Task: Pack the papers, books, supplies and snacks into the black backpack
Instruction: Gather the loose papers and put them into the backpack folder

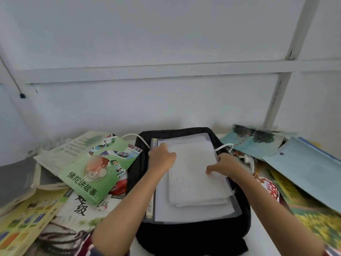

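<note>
The black backpack (193,235) lies flat in the middle of the table. A clear folder of white sheets (195,213) rests on it, and a smaller stack of white papers (195,174) lies on the folder. My left hand (160,157) grips the stack's far left corner. My right hand (224,164) holds its right edge with fingers curled on the sheets. A green book (92,163) lies to the left over other books and a red snack packet (120,185).
A teal book (254,141) and a pale blue folder (304,169) lie at the right over yellow books (310,215). A white cable and plug (247,159) run behind the backpack. More books (27,218) cover the near left. A white wall stands close behind.
</note>
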{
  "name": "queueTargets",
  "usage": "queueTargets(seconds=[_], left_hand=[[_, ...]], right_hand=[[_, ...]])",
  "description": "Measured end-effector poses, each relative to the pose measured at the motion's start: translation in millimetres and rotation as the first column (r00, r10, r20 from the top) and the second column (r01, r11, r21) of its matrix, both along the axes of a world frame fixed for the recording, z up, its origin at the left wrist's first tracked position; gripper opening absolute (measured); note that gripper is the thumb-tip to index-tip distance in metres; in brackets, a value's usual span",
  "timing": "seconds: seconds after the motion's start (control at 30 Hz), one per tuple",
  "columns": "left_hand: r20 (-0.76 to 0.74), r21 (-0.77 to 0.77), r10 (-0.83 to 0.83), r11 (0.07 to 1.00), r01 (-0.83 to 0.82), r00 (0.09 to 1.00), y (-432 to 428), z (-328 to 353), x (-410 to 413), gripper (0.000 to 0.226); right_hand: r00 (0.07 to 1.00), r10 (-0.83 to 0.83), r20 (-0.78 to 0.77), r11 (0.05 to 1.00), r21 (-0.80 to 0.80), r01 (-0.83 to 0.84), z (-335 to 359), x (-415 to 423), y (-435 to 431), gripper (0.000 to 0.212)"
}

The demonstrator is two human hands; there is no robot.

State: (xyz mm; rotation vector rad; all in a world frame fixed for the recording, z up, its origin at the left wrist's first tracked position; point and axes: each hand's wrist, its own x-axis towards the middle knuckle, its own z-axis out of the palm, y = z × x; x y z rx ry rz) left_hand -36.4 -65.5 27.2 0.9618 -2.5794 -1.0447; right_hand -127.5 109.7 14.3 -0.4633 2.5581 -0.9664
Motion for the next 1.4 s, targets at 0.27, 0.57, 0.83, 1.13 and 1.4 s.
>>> queueTargets(seconds=[0.27, 0.57, 0.83, 1.13, 1.4], left_hand=[[0.167, 0.103, 0.102, 0.987, -0.120, 0.981, -26, -25, 30, 0.071], [-0.196, 0.545, 0.185, 0.837, -0.050, 0.963, -24, -19, 37, 0.093], [-0.503, 0.434, 0.058, 0.880, 0.194, 0.862, -23, 2, 44, 0.091], [-0.497, 0.393, -0.079, 0.867, 0.305, 0.864, -24, 16, 61, 0.055], [-0.475, 0.370, -0.157, 0.857, 0.359, 0.866, -16, 14, 74, 0.054]], right_hand=[[0.982, 0.056, 0.181, 0.998, -0.049, -0.048, 0, -7, 5, 0.035], [0.895, 0.013, 0.447, 0.862, -0.458, 0.217, -23, -7, 14, 0.030], [0.829, 0.240, 0.506, 0.690, -0.689, 0.221, -14, -5, 29, 0.049], [0.903, 0.292, 0.314, 0.605, -0.793, 0.080, 4, 12, 45, 0.081], [0.861, 0.313, 0.400, 0.694, -0.716, 0.081, -3, 34, 48, 0.057]])
